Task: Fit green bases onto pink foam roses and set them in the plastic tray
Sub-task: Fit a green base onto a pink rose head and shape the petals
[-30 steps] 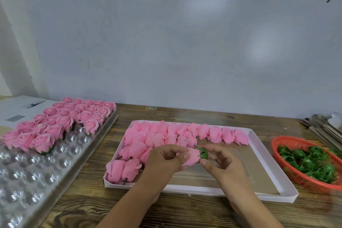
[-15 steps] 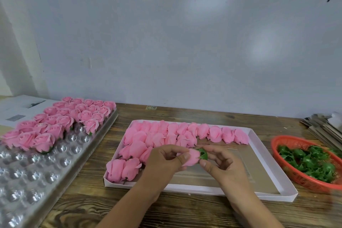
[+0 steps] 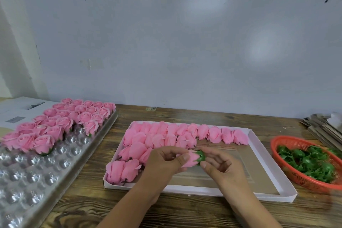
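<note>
- Left hand [image 3: 164,161]: fingers and thumb curled round a pink rose [image 3: 189,160], which it holds sideways above the white box [image 3: 268,168]
- Right hand [image 3: 220,167]: fingertips pinch the green base [image 3: 200,156] seated on the rose's right-facing end; the base touches the foam and its leaf points lie over the petals
- Held rose: in the air between both hands, over the middle of the white box, clear of the roses lying there
- White box: shallow, set on the wooden surface [image 3: 185,214] in front of the person; loose roses [image 3: 166,137] lie on their sides in rows along its far edge and left side, with dark stubs showing on the nearest ones; its right part shows bare grey floor
- Plastic tray [image 3: 33,176]: clear, with rounded cups, on the surface to the left; finished roses [image 3: 61,122] stand upright in its far cups, green showing under some; the near cups hold nothing
- Red basket [image 3: 285,144]: at the right edge of the surface, just beside the box, holding a heap of green bases [image 3: 311,163]
- Papers [image 3: 20,111] lie behind the tray at far left; a stack of flat sheets [image 3: 322,131] lies at far right, its nature unclear
</note>
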